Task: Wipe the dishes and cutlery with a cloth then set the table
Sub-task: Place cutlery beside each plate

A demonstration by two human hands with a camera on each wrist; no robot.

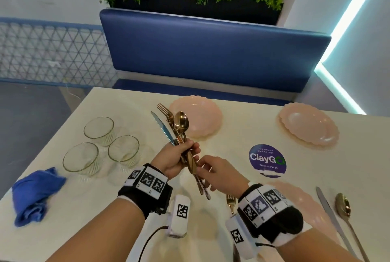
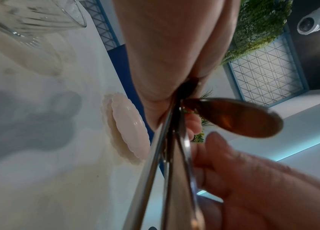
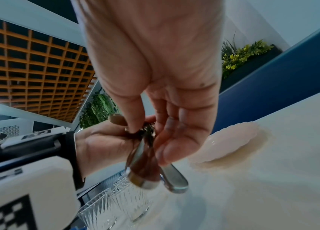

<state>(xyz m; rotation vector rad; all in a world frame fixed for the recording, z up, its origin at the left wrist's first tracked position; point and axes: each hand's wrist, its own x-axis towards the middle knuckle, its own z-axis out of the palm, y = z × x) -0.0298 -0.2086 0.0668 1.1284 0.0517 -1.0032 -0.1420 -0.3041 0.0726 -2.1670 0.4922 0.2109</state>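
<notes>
Cutlery [image 1: 178,133] stands as a bundle above the middle of the table [image 1: 232,126]: a knife [image 1: 163,128], a fork [image 1: 165,110] and a spoon [image 1: 182,122], heads up and fanned, handles down. The left hand [image 1: 176,159] grips the bundle round its middle, fingers and thumb curled about the stems. The right hand [image 1: 217,174] is just beside it, below; in the right wrist view its thumb and fingertips [image 3: 167,154] pinch at the handle ends.

The step in hand appears to be drawing one piece out of the bundle to lay at a place. To do it well, I judge the right hand should settle on a single handle, not two, and the left should ease its grip only enough to let that piece slide while the others stay caught. Pulling down along the stem's own line would keep the fork tines from snagging the spoon bowl. Which handle the right hand has cannot be told; the stems overlap.

One place looks set near the right forearm: a plate [image 1: 299,194] with a fork [image 1: 231,202] to its left and a knife [image 1: 329,211] and spoon [image 1: 343,205] to its right. Two plates at the far edge, one [image 1: 202,118] just behind the bundle and one [image 1: 308,126] well to the right, have no cutlery beside them yet. Three glasses [image 1: 99,128] stand grouped at the left, and the cloth [image 1: 35,192] lies crumpled near the left edge.
</notes>
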